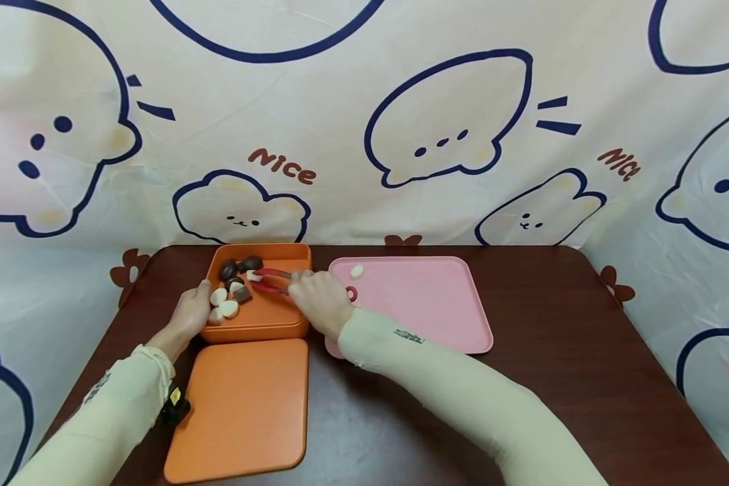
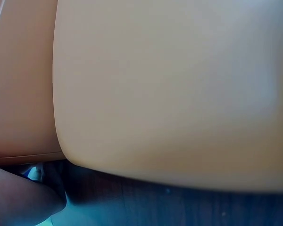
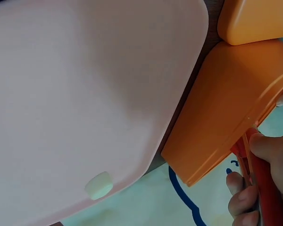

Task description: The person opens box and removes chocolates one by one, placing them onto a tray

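Red tongs (image 1: 272,273) are gripped in my right hand (image 1: 320,300), which reaches over the right wall of an orange box (image 1: 255,331). The tong tips are inside the box, beside a small white piece (image 1: 253,275); whether they pinch it I cannot tell. Several white rounded pieces (image 1: 229,309), dark oval pieces (image 1: 227,270) and a brown block (image 1: 242,294) lie in the box's left half. At the box's left wall, my left hand (image 1: 192,310) holds the side, thumb near the rim. In the right wrist view, the fingers wrap the red tong handles (image 3: 269,193).
A pink tray (image 1: 419,304) stands right of the box, with one white piece (image 1: 356,271) near its far left corner. In front of the box lies a flat orange lid (image 1: 243,405). All rest on a dark brown table (image 1: 547,378), with a printed cloth (image 1: 340,209) behind.
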### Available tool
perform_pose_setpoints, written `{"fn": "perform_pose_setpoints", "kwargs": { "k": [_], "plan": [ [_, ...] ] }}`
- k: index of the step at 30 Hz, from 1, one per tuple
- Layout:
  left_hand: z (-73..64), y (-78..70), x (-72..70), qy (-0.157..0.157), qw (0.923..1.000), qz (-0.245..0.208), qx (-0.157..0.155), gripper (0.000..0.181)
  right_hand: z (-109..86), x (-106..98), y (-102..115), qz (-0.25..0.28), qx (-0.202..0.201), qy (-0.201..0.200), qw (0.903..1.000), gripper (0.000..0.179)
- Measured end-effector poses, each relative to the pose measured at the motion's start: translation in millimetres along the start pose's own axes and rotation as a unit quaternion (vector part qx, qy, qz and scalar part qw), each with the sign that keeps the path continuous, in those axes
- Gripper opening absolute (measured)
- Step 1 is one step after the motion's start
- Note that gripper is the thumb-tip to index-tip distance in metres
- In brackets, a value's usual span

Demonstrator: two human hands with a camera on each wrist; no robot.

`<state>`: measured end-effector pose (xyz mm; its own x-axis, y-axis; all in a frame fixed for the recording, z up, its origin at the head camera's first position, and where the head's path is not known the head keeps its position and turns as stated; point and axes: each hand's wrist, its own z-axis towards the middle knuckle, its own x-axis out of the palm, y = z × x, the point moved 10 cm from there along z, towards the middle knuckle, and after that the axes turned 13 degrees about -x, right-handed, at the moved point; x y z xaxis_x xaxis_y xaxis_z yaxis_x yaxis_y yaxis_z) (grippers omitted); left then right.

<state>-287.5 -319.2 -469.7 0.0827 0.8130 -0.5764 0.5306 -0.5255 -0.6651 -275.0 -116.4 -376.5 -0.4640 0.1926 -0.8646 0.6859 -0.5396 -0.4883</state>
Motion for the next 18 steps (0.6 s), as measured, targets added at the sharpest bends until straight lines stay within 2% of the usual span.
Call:
{"fn": "perform_pose_setpoints", "kwargs": {
  "k": [6, 12, 18],
  "plan": [
    [-1.7, -1.4, -0.5, -0.005, 1.0, 0.002, 0.004, 0.06, -13.7, -1.9, -9.0, 0.027, 0.011, -0.003, 0.9996, 0.018],
    [-2.3, 2.3, 1.8, 0.01, 0.9999, -0.002, -0.002, 0.067, -30.4, -4.6, -15.8, 0.059, 0.016, -0.015, 0.998, 0.036],
    [-0.7, -0.8, 0.7, 0.0, 1.0, 0.001, -0.001, 0.062, -53.2, -4.2, -24.3, 0.09, 0.027, -0.039, 0.9948, 0.047]
  ]
}}
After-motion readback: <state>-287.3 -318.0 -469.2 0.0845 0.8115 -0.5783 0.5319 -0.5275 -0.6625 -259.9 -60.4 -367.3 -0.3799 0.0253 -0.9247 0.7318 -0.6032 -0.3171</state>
